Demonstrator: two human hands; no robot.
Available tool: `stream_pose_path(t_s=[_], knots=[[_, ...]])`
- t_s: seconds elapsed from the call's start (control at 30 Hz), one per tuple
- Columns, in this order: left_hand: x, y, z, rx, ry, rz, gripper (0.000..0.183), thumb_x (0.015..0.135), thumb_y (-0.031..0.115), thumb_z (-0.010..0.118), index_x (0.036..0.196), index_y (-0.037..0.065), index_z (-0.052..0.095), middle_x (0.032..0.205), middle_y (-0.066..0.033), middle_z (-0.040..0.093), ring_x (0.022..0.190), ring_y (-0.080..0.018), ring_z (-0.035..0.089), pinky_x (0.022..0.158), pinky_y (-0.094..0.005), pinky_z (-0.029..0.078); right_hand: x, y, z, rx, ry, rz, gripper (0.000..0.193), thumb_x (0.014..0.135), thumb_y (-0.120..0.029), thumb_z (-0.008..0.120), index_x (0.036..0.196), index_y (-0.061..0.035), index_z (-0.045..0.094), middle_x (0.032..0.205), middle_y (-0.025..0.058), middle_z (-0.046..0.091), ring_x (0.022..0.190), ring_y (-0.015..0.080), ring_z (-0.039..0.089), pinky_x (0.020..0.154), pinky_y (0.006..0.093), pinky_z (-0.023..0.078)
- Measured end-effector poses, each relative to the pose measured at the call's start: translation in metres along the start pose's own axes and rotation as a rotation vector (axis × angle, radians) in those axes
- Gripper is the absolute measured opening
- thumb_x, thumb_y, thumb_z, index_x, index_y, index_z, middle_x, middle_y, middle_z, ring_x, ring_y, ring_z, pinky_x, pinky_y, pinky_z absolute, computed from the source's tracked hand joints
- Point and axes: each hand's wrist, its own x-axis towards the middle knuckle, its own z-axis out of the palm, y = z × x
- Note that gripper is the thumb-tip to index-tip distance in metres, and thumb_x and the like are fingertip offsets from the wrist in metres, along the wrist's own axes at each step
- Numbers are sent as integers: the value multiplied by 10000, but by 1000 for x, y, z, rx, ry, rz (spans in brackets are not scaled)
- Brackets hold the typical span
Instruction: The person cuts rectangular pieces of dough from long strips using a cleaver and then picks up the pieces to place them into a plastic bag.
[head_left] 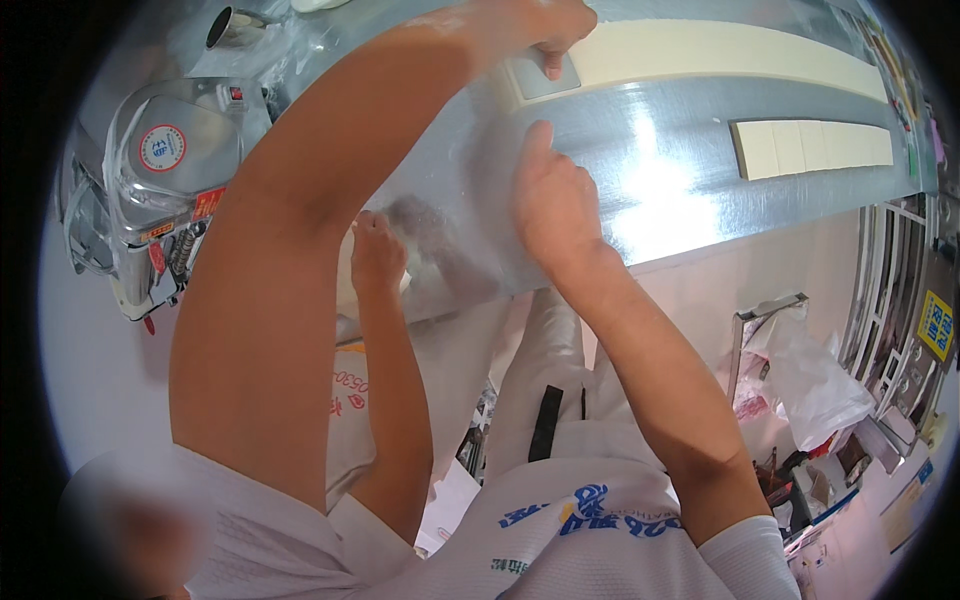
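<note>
The shiny table (465, 165) bore a long pale sheet (720, 50); the right hand (562, 208) extended one digit, the left hand (379, 258) curled; neither's hold was clear.

The left arm (275, 300) rises large at the left, bends at the elbow, and reaches far forward and rightward. Its left hand (568, 24) is at the top edge, one digit pointing back toward the body. The right arm (665, 370) angles inward; its right hand (560, 205) has fingers curled, one digit extended forward.
</note>
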Motion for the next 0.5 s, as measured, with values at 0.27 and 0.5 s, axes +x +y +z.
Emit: stream_pose_path(t_s=[0.27,0.5], knots=[[-7,-1,-1,32,65,57,475,689,275,993,1013,-27,821,1024,-232,797,974,-394,773,863,-458,613,0,10,-1,-23,33,-36,196,977,-33,563,1138,36,473,884,281,743,822,469,761,747,530,629],[2,-3,3,23,37,50,480,683,306,986,987,-28,821,995,-244,792,965,-398,773,859,-467,607,2,13,3,-63,18,-7,257,976,-39,588,1193,47,481,883,255,755,837,426,782,756,496,641]])
